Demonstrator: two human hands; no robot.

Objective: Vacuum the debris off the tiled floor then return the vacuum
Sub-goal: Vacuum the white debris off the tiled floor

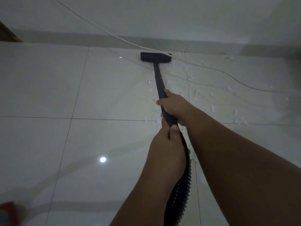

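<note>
The glossy pale tiled floor (48, 88) lies bare on the left, open room for strokes. The black flat vacuum head (155, 57) sits near the wall's foot. The left hand (167, 136) and the right hand (174, 105) both wrap the black tapered wand (158, 79). Vacuuming seems midway: white shredded debris (213, 108) lies rightward, so the next sweep probably goes there, minding the white cord (228, 74).

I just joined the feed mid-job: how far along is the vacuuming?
Done: the tiles left of the wand look free of scraps. In hand: the right hand and left hand both grip the black wand, with the floor head out near the wall. Left: white debris lies scattered on the right, around the white cord. The vacuum is not yet returned.
</note>
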